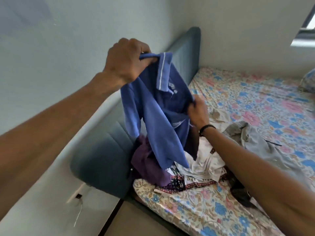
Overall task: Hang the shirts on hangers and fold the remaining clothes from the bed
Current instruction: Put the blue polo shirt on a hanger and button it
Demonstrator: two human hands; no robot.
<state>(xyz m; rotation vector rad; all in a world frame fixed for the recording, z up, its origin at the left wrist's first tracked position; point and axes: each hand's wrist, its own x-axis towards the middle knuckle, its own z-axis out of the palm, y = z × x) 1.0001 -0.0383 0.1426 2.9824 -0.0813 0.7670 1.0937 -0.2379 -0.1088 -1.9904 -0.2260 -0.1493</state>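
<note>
While the blue shirt (158, 106) hangs above the clothes pile (179, 167) on the bed (247, 103), I see my left hand (126, 60) gripping its collar up high. My right hand (197, 111) pinches the fabric lower down.

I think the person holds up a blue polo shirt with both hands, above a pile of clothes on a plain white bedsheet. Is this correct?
Not quite. The head view shows the bedsheet is floral, with blue and pink flowers, not plain white. The rest holds: the left hand and right hand hold the blue polo shirt above the pile of clothes.
</note>
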